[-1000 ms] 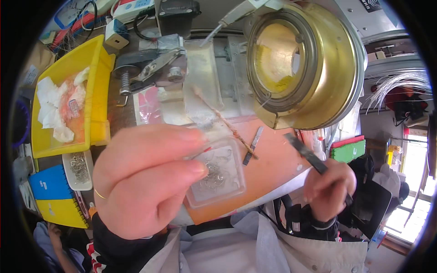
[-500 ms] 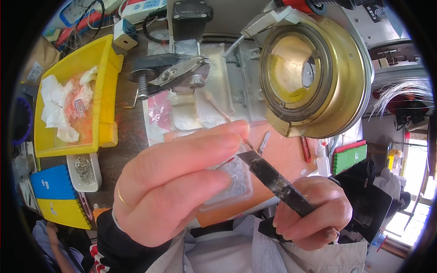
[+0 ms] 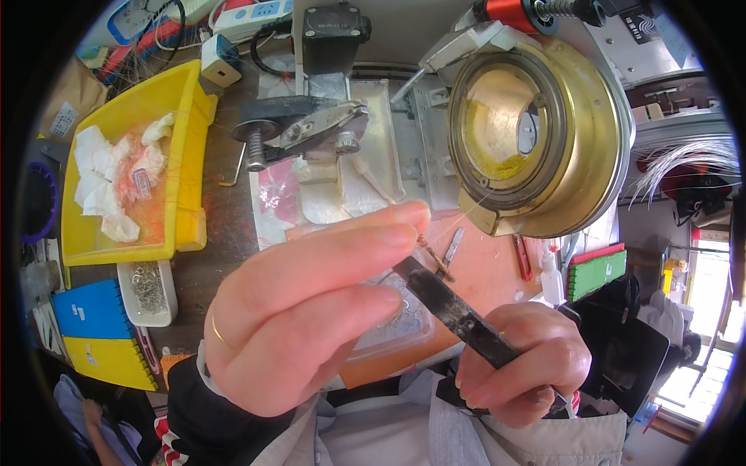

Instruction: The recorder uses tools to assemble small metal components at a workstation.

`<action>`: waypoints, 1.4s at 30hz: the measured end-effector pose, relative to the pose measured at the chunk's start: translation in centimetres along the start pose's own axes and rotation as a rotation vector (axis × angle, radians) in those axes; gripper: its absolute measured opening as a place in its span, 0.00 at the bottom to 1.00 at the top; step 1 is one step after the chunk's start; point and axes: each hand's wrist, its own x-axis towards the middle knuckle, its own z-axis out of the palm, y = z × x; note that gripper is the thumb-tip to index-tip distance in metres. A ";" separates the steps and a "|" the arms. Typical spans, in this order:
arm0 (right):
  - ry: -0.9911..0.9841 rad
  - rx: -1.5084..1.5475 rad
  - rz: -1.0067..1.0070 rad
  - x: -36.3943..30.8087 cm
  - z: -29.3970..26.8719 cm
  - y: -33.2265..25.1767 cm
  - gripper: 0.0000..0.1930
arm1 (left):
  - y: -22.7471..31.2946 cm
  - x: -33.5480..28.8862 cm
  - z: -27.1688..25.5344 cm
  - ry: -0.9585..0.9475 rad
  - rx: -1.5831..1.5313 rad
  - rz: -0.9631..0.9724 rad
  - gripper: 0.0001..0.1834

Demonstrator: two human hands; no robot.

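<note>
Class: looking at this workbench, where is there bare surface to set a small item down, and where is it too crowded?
Free: the dark bench strip between the yellow plastic tray and the pink-stained sheets; the orange mat below the big brass ring. Crowded: the cables and metal clamp at the back.

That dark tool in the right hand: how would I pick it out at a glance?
Start at the big brass ring at the upper right, then drop to the orange mat below it. Above the mat, the right hand grips dark tweezers, slanting up-left toward the left hand fingertips. They are long, flat and near black, unlike the small silvery blade lying on the mat.
</note>
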 end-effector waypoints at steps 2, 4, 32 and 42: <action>0.038 -0.016 0.010 0.0 0.5 0.1 0.12 | 0.0 -0.1 -0.2 -0.002 -0.004 -0.004 0.12; 0.018 0.022 0.047 0.0 0.0 -0.4 0.12 | -0.1 -0.1 -0.2 -0.010 -0.034 0.001 0.14; 0.119 0.004 0.055 -0.7 1.2 0.0 0.06 | 0.0 -0.1 0.0 0.016 -0.081 -0.009 0.13; 0.131 -0.020 0.077 -0.9 0.6 -0.7 0.10 | 0.1 0.2 -0.3 -0.025 -0.060 -0.004 0.12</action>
